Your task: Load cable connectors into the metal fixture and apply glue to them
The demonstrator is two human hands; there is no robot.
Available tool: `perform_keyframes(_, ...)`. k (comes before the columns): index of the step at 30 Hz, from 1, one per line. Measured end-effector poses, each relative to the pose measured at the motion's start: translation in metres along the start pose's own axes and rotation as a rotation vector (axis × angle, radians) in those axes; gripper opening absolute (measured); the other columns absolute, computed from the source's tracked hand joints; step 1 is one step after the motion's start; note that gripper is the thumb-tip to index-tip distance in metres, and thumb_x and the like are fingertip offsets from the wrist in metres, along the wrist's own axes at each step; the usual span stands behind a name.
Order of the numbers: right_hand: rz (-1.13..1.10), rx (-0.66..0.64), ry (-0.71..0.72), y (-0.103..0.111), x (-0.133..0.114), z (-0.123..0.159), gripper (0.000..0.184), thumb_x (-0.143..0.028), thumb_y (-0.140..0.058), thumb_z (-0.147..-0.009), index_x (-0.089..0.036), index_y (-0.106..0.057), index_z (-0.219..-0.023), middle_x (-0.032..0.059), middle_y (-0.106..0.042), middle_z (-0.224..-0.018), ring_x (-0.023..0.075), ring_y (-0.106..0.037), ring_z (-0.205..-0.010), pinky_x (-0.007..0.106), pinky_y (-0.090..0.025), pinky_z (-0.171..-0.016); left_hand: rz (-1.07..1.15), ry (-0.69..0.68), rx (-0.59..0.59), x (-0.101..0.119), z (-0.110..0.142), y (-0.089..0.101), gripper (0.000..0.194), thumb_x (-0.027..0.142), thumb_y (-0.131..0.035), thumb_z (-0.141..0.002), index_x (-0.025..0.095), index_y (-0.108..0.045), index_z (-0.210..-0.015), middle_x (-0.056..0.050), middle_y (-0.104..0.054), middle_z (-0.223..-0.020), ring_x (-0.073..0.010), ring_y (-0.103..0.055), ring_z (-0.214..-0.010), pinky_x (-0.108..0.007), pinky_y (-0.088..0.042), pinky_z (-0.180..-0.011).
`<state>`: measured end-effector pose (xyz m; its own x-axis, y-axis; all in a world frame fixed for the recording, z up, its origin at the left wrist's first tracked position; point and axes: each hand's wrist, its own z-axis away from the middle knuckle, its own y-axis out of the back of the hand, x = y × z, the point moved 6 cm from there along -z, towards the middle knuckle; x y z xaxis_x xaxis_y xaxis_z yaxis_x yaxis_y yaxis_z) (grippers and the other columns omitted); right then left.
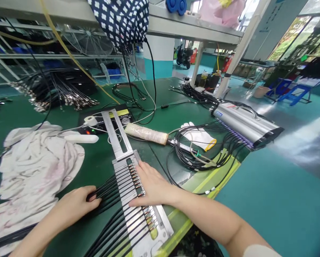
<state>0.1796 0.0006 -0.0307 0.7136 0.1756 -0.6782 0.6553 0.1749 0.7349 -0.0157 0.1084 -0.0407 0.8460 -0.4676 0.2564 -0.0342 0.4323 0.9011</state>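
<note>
A long metal jig (128, 178) lies on the green bench, with a row of black cables (109, 189) laid across it and their brass-tipped ends (135, 175) lined up along its slots. My left hand (74, 203) rests on the cable bundle left of the jig, fingers curled over the cables. My right hand (151, 185) lies flat on the jig's right side, fingers stretched out against the cable tips.
A crumpled white cloth (34, 164) lies at left. Behind the jig are a black control box (106, 117), a wrapped-handle tool (146, 134), a white glove (199, 137), coiled black cables (203, 153) and a silver bar-shaped device (245, 123). More cable bundles (58, 92) lie far left.
</note>
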Motion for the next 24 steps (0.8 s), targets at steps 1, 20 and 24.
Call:
perform_keyframes(1,0.009,-0.001,-0.014,0.000,0.000,0.000,0.115,-0.069,-0.061,-0.065,-0.005,-0.007,-0.145,0.0239,0.000,-0.151,0.0349,-0.001,-0.139,0.049,-0.011,-0.113,0.002,0.002,-0.002,0.000,0.001,0.000,0.029,0.046,-0.045,-0.070,0.021,-0.038,-0.057,0.002,-0.052,-0.055,-0.0190,-0.053,-0.057,-0.028,-0.033,-0.056)
perform_keyframes(20,0.281,0.154,0.094,-0.010,0.015,-0.005,0.110,-0.065,-0.057,-0.072,-0.014,0.007,-0.146,0.0190,-0.009,-0.152,0.0345,-0.016,-0.138,0.052,-0.026,-0.108,1.172,-0.130,-0.356,-0.006,0.007,0.023,0.039,0.048,-0.068,-0.067,0.016,-0.046,-0.073,0.006,-0.048,-0.046,-0.0018,-0.033,-0.031,-0.015,-0.018,-0.035)
perform_keyframes(24,0.292,0.144,0.079,-0.010,0.015,-0.004,0.110,-0.066,-0.055,-0.072,-0.013,0.008,-0.146,0.0204,-0.010,-0.152,0.0336,-0.017,-0.138,0.051,-0.027,-0.109,1.265,-0.188,-0.012,-0.024,0.026,0.064,0.038,0.052,-0.061,-0.071,0.019,-0.044,-0.080,0.012,-0.034,-0.043,-0.0014,-0.020,-0.031,-0.016,-0.014,-0.035)
